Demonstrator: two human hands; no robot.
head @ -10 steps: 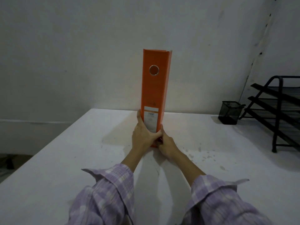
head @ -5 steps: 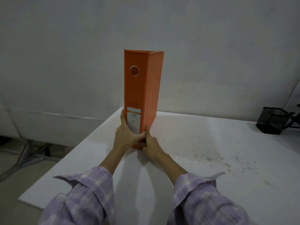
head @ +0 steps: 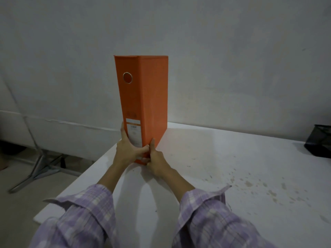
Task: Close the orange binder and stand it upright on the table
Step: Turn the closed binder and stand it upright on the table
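- The orange binder (head: 143, 104) is closed and stands upright in the middle of the frame, its foot on the white counter (head: 223, 167) near the counter's left edge.
- My left hand (head: 128, 151) wraps the bottom of the spine, thumb across the white label (head: 134, 133).
- My right hand (head: 156, 161) presses the lower right cover; both grips are clasped on it.
- A black mesh pot (head: 319, 140) sits at the frame's right edge.
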